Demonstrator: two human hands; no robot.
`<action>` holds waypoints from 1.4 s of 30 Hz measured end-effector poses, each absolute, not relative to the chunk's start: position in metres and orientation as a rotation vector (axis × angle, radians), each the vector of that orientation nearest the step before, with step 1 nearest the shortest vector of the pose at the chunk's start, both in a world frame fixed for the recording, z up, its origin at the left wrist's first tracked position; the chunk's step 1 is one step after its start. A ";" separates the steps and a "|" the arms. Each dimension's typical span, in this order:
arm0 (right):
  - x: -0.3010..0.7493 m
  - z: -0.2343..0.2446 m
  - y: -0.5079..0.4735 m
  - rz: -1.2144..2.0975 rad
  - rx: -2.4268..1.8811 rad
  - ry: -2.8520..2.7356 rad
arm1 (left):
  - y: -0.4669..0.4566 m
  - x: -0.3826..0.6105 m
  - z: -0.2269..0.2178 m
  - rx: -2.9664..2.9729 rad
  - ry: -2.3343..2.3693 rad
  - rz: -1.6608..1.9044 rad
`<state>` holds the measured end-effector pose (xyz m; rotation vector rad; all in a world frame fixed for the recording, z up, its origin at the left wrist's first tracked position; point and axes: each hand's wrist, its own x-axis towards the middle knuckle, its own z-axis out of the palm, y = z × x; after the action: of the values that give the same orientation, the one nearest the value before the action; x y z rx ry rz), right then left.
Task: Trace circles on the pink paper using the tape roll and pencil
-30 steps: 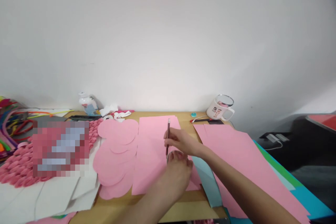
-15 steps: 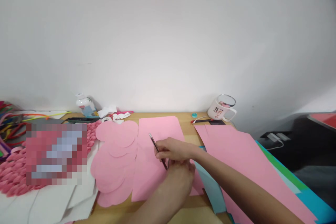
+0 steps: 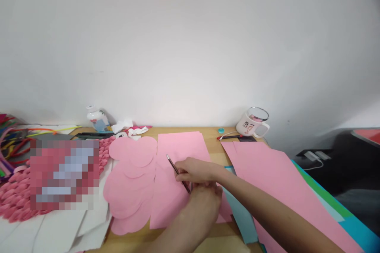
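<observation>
Right hand: fingers closed in a writing grip around the pencil; the right hand (image 3: 194, 170) lies just beyond the left and partly overlaps its fingers.
Pencil: dark, slanting; the pencil (image 3: 171, 162) has its pale end up to the left of the right hand, while its lower end runs down to the edge of the left hand, where the tip is hidden.
Left hand: back upward, low over the paper; the left hand (image 3: 205, 204) has its fingers mostly covered, so how far they are open, and whether they hold anything, I cannot tell.
Pink sheet: directly beneath both hands; the pink sheet (image 3: 169, 201) reaches out beyond them.
Cloud cutouts: pink and overlapping, the cloud cutouts (image 3: 130, 193) lie left of the hands, next to the sheet's edge.
Woven piece: farther left of the hands, the woven piece (image 3: 14, 201) is deep pink and partly blurred out.
Light blue paper: just right of the left hand, the light blue paper (image 3: 245, 221) passes under the right forearm.
Pink stack: the pink stack (image 3: 273, 178) lies right of the hands, partly behind that forearm.
Mug: white, with a handle, the mug (image 3: 247, 125) stands beyond the hands to the right.
Bottle: white, the bottle (image 3: 99, 121) stands beyond them to the left.
</observation>
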<state>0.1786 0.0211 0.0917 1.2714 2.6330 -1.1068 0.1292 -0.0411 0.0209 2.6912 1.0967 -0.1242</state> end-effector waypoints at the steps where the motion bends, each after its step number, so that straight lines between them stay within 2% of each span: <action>1: 0.179 0.090 0.023 -1.104 1.294 2.647 | -0.042 0.128 0.027 2.712 1.122 -0.180; 7: 0.193 0.072 0.039 -1.166 1.498 2.755 | -0.046 0.121 0.052 2.763 1.095 -0.273; 10: 0.204 0.067 0.042 -1.233 1.660 2.725 | -0.047 0.119 0.054 2.796 1.079 -0.253; 15: 0.224 0.058 0.043 -1.121 1.949 2.682 | -0.049 0.117 0.056 2.805 1.079 -0.287; 21: 0.251 0.035 0.045 -1.204 2.217 2.542 | -0.049 0.114 0.055 2.855 1.029 -0.177; 24: 0.257 0.031 0.046 -1.367 2.286 2.483 | -0.048 0.114 0.053 2.853 1.016 -0.207; 28: 0.252 0.027 0.052 -1.816 2.394 2.411 | -0.049 0.112 0.050 2.851 1.020 -0.217; 32: 0.243 0.019 0.061 -2.134 2.372 2.352 | -0.055 0.104 0.043 2.962 0.985 -0.071; 36: 0.242 0.019 0.061 -2.080 2.217 2.375 | -0.062 0.092 0.029 3.031 0.981 0.143; 42: 0.244 0.030 0.058 -1.925 2.118 2.426 | -0.073 0.063 0.010 2.932 1.039 0.659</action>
<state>0.2436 0.0581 0.0295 2.1178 2.4255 -1.9254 0.0628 -0.0733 0.0104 2.9322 1.0389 0.6585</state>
